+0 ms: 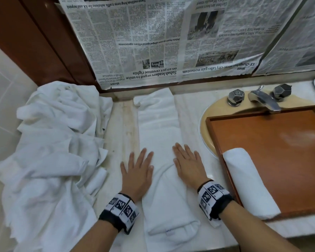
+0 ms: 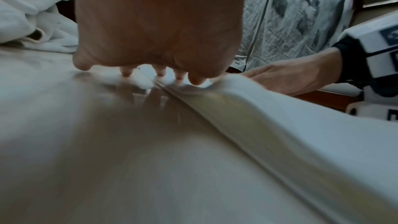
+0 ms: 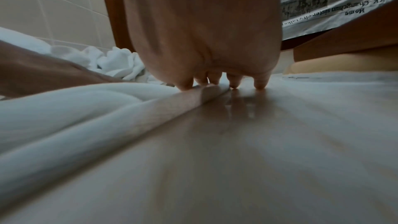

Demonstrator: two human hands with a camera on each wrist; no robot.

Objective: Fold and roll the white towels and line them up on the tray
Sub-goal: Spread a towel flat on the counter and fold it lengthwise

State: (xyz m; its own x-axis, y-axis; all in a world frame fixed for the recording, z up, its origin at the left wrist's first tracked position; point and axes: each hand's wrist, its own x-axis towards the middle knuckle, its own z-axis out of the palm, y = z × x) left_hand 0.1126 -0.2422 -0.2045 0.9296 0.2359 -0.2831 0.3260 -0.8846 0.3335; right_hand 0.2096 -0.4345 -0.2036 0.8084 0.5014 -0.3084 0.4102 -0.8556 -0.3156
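Both hands lie flat with straight fingers. The left hand (image 1: 137, 174) and right hand (image 1: 188, 165) press the edges of a long folded towel (image 1: 160, 131) in the middle of the frame. A rolled towel (image 1: 247, 180) sits on the brown tray (image 1: 273, 151) at the right. A towel pile (image 1: 58, 142) fills the left.

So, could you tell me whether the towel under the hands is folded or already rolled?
Folded, not rolled: the towel lies as a flat long strip on the counter, both hands flat along its edges.
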